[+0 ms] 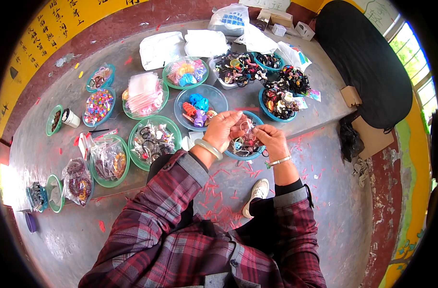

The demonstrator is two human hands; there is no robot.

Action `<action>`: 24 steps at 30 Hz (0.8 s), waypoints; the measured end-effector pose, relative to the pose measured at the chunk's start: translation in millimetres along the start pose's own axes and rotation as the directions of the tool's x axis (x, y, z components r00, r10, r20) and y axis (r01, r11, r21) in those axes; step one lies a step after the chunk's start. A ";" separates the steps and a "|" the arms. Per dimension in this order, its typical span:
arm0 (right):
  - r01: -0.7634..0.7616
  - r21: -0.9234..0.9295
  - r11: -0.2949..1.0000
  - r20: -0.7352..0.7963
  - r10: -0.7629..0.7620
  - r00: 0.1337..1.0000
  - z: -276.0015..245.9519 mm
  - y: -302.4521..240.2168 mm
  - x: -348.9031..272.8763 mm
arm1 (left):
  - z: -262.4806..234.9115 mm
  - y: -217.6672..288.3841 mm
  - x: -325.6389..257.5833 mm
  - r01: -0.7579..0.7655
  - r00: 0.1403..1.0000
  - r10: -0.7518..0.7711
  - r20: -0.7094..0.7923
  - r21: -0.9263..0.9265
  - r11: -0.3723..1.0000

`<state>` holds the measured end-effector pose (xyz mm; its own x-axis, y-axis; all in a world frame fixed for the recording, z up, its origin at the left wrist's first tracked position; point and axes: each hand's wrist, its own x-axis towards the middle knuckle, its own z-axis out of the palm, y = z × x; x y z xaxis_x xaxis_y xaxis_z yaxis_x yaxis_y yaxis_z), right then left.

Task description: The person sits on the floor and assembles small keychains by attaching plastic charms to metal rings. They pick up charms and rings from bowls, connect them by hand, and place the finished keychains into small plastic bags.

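A person in a plaid shirt is sitting on a low concrete step, working both hands over a blue bowl (238, 152) of small hair accessories. The left hand (222, 129) and the right hand (272, 140) are meeting just above the bowl, fingers pressed together and pinching a small clear packet (246, 126) between them; what the packet contains is too small to tell. A pale bangle is sitting on the left wrist, a thin bracelet on the right.

Judging by the spread, the sorting is looking well under way but far from finished: green bowls (153, 140) to the left are already holding bagged pieces, a bowl of pink-wrapped packets (144, 96) is sitting behind them, while bowls of loose hair ties (280, 102) to the right are appearing unbagged. A clear bowl of blue and orange clips (200, 106) is resting just beyond the hands. White plastic bags (161, 48) are lying at the back, and red scraps are littering the floor (334, 201).
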<state>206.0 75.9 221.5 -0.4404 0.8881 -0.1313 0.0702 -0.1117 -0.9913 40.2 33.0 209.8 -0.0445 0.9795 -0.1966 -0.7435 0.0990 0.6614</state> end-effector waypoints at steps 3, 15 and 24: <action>-0.027 -0.023 0.999 0.010 0.028 1.000 -2.0 1.7 0.4 | 0.3 0.2 -0.9 -0.004 0.999 0.003 -0.052 -0.011 1.000; 0.114 -0.269 0.956 -0.098 -0.145 0.985 -2.1 9.7 3.3 | -1.2 2.8 1.0 0.075 0.997 -0.076 -0.016 -0.085 0.994; 0.193 -0.163 0.968 -0.101 -0.211 0.972 10.1 8.6 -0.4 | -8.5 -4.1 4.5 0.078 0.997 -0.074 0.036 -0.136 0.988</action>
<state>197.8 70.1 212.9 -0.3530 0.9319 0.0829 0.1287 0.1361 -0.9823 37.3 35.5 200.1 0.0350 0.9752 -0.2188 -0.8283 0.1507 0.5396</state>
